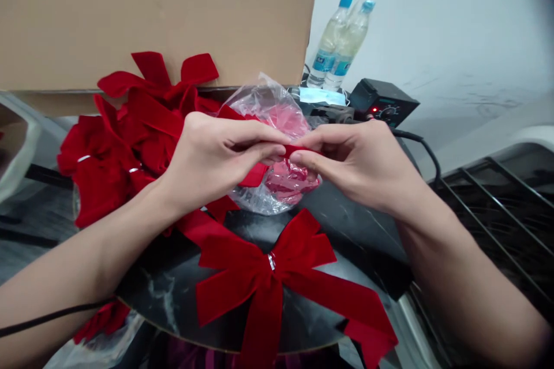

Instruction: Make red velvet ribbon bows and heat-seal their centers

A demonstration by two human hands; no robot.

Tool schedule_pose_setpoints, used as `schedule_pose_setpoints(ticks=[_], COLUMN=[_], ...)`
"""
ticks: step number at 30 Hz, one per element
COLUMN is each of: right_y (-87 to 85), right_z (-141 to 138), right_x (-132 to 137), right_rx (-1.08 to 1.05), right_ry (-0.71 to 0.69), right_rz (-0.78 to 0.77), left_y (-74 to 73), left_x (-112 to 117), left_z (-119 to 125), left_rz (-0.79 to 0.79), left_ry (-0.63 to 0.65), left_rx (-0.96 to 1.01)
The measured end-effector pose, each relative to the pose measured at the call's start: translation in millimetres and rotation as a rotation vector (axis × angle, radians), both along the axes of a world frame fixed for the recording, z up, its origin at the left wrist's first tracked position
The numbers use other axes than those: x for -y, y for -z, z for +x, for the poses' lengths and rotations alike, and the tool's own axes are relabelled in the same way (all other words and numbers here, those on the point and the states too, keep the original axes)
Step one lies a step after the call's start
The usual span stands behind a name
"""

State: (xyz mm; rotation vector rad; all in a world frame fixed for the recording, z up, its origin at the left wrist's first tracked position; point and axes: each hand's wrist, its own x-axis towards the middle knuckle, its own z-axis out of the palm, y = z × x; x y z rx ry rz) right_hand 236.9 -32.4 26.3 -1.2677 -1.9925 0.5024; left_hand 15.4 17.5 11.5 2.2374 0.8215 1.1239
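Between the fingertips of both hands is a small strip of red fabric (294,150), pinched from either side. My left hand (229,153) holds its left end and my right hand (341,153) its right end, thumbs toward me. Below them a red velvet bow (264,279) lies on the dark marbled round table (164,300), a silvery tie at its middle. Behind the hands sits a clear plastic bag (259,199) with red pieces inside. To the left, a heap of red bows (142,121) is partly covered by my left hand and forearm.
A large cardboard box (164,17) stands at the back. Two bottles with blue caps (333,49) and a black box with a knob and a red light (383,104) are at the back right. A dark rack (502,196) stands on the right. A black cable (56,314) crosses at lower left.
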Motion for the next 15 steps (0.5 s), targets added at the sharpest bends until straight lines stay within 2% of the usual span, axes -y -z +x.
schedule_pose_setpoints(ticks=[5, 8, 10, 11, 13, 15], right_y=[-5.5, -10.5, -12.5, -11.9, -5.9, 6.0], right_z=[-5.0, -2.4, 2.7, 5.6, 9.8, 9.7], right_x=[23.2, 50.1, 77.8, 94.3, 129.3, 160.4], right_rx=[0.244, 0.331, 0.354, 0.350, 0.325, 0.324], right_ry=[0.086, 0.144, 0.187, 0.207, 0.197, 0.229], right_rz=[0.117, 0.151, 0.109, 0.054, -0.155, -0.350], left_y=[-4.3, -7.9, -9.8, -9.8, -7.5, -2.4], left_x=[13.0, 20.0, 24.3, 26.8, 32.8, 39.9], left_z=[7.0, 5.7, 2.1, 0.3, -1.7, -0.6], left_rz=[-0.097, -0.275, -0.407, -0.417, -0.290, -0.112], left_ry=[0.132, 0.252, 0.392, 0.455, 0.516, 0.494], left_rx=[0.058, 0.028, -0.156, -0.300, -0.607, -0.829])
